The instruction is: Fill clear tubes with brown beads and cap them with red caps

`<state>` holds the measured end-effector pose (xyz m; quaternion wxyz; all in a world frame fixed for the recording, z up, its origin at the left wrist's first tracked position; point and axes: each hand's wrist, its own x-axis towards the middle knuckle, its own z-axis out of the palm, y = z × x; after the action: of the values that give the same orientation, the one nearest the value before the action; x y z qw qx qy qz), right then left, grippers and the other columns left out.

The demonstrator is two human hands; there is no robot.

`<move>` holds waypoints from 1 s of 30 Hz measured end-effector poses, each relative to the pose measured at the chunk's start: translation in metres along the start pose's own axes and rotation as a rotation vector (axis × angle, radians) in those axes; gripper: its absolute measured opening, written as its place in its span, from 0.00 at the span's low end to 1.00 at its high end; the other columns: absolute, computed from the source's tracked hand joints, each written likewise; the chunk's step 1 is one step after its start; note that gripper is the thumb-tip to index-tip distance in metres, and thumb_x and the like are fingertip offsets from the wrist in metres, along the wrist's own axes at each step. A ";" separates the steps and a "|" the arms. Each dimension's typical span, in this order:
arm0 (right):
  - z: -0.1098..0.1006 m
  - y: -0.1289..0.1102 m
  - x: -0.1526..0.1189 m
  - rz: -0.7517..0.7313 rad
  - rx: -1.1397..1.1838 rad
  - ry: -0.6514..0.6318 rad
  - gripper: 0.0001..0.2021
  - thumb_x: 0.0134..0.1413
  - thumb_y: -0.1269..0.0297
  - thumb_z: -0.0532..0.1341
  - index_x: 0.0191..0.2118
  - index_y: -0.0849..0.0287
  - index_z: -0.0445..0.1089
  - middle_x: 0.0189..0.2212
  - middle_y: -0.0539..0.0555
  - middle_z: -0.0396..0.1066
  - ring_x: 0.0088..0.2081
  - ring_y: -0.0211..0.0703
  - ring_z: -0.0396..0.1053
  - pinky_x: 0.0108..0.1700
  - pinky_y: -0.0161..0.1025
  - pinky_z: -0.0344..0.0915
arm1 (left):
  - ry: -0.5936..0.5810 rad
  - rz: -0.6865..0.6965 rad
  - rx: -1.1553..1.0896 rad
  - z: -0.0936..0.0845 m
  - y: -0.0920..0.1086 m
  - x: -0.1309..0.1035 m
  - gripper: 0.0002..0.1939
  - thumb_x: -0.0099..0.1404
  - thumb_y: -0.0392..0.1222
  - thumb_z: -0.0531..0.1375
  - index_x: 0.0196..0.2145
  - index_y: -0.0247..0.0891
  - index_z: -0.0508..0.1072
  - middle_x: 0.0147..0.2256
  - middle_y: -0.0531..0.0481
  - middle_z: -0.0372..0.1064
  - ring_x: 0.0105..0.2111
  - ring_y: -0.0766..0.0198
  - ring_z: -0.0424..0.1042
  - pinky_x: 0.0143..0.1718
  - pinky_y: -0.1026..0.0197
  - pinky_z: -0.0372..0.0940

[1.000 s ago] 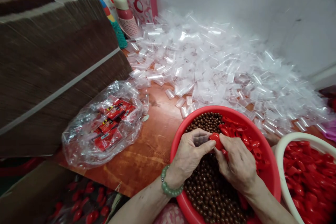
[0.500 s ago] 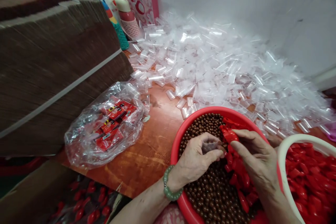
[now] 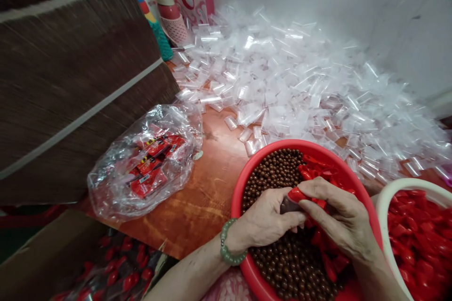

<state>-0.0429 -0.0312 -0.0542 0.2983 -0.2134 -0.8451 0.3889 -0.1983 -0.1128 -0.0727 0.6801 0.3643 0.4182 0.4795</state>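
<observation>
My left hand (image 3: 263,218), with a green bead bracelet (image 3: 228,244) on the wrist, is closed around a small clear plastic case (image 3: 290,205) that looks dark inside. Pinched between the thumb and fingers of my right hand (image 3: 344,216) is a red plastic cap (image 3: 295,194), which touches the end of the case. Both hands are above a red basin (image 3: 237,193). Small round brown balls (image 3: 289,263) fill its left part, and more red caps (image 3: 318,169) lie along its right side. My fingers partly hide the case.
A white tub (image 3: 383,216) of red caps stands at the right. Clear plastic cases (image 3: 282,75) are heaped along the wall. To the left are a plastic bag of red packets (image 3: 148,164), a strapped cardboard stack (image 3: 77,84) and a box of capped cases (image 3: 120,263). A bottle (image 3: 169,14) stands behind.
My right hand has moved left from the red caps and brought one cap against the case. My left hand has tilted the case toward it. The view has shifted slightly.
</observation>
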 end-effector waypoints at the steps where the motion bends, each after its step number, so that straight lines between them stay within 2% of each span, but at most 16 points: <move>1: -0.002 0.000 0.000 0.008 -0.016 -0.033 0.10 0.56 0.74 0.63 0.43 0.54 0.73 0.37 0.53 0.77 0.38 0.44 0.74 0.42 0.40 0.72 | -0.006 0.006 0.015 0.000 0.000 0.000 0.04 0.58 0.38 0.58 0.30 0.34 0.68 0.24 0.56 0.61 0.24 0.70 0.60 0.27 0.66 0.56; 5: -0.007 -0.002 0.001 0.022 -0.044 -0.129 0.11 0.58 0.74 0.62 0.44 0.53 0.71 0.38 0.51 0.76 0.39 0.42 0.74 0.50 0.42 0.68 | -0.054 0.017 0.021 -0.002 -0.003 0.000 0.08 0.59 0.40 0.58 0.26 0.35 0.64 0.23 0.57 0.58 0.23 0.71 0.56 0.26 0.66 0.53; 10: -0.005 -0.003 -0.001 -0.005 -0.083 -0.155 0.11 0.61 0.73 0.60 0.47 0.53 0.69 0.39 0.52 0.74 0.41 0.41 0.73 0.44 0.37 0.69 | -0.057 -0.044 -0.096 -0.003 -0.005 0.000 0.13 0.57 0.46 0.62 0.24 0.35 0.65 0.20 0.57 0.59 0.21 0.72 0.56 0.24 0.67 0.52; 12: -0.002 -0.003 -0.003 -0.037 -0.168 -0.174 0.14 0.61 0.66 0.61 0.52 0.55 0.66 0.43 0.56 0.73 0.44 0.45 0.72 0.46 0.40 0.70 | -0.036 -0.083 -0.193 -0.004 -0.004 -0.001 0.17 0.55 0.50 0.65 0.24 0.35 0.65 0.19 0.58 0.58 0.20 0.73 0.54 0.22 0.67 0.51; 15: 0.005 -0.003 -0.005 -0.087 -0.310 -0.216 0.31 0.54 0.49 0.65 0.58 0.60 0.60 0.46 0.62 0.71 0.47 0.53 0.71 0.48 0.47 0.70 | -0.002 -0.125 -0.276 -0.004 -0.003 -0.001 0.22 0.52 0.56 0.67 0.21 0.34 0.66 0.18 0.57 0.59 0.19 0.73 0.55 0.22 0.67 0.51; 16: 0.009 -0.003 -0.005 -0.108 -0.361 -0.214 0.36 0.51 0.46 0.66 0.59 0.63 0.58 0.47 0.64 0.70 0.48 0.55 0.70 0.49 0.50 0.69 | 0.009 -0.133 -0.293 -0.004 -0.003 0.000 0.23 0.51 0.57 0.68 0.21 0.34 0.67 0.19 0.56 0.60 0.19 0.73 0.57 0.22 0.67 0.52; 18: 0.015 -0.003 -0.005 -0.155 -0.467 -0.178 0.37 0.53 0.49 0.66 0.60 0.66 0.56 0.47 0.67 0.69 0.49 0.58 0.68 0.49 0.53 0.68 | 0.030 -0.153 -0.357 -0.003 -0.004 0.002 0.24 0.48 0.57 0.70 0.21 0.32 0.69 0.20 0.53 0.64 0.21 0.71 0.61 0.25 0.66 0.55; 22: 0.024 -0.005 -0.002 -0.271 -0.638 -0.123 0.29 0.57 0.63 0.61 0.59 0.73 0.55 0.46 0.70 0.69 0.47 0.58 0.67 0.46 0.54 0.67 | 0.050 -0.172 -0.528 -0.001 -0.004 0.005 0.22 0.40 0.50 0.75 0.23 0.30 0.73 0.22 0.53 0.67 0.24 0.71 0.64 0.30 0.67 0.60; 26: 0.024 -0.005 0.002 -0.351 -0.739 -0.155 0.32 0.57 0.58 0.61 0.60 0.77 0.54 0.45 0.72 0.69 0.45 0.59 0.67 0.43 0.54 0.66 | 0.019 -0.209 -0.588 -0.001 -0.001 0.005 0.22 0.39 0.50 0.76 0.21 0.31 0.72 0.21 0.53 0.67 0.23 0.70 0.65 0.29 0.67 0.60; 30: 0.024 -0.004 0.001 -0.371 -0.700 -0.071 0.30 0.56 0.58 0.61 0.57 0.78 0.57 0.42 0.70 0.70 0.43 0.57 0.67 0.42 0.51 0.67 | -0.034 -0.239 -0.566 -0.002 0.000 0.003 0.24 0.39 0.54 0.75 0.19 0.30 0.72 0.21 0.52 0.67 0.23 0.69 0.66 0.30 0.65 0.60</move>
<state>-0.0605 -0.0458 -0.0628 0.2432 -0.1324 -0.9606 0.0241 -0.1993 -0.1095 -0.0740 0.8131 0.1165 0.2963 0.4874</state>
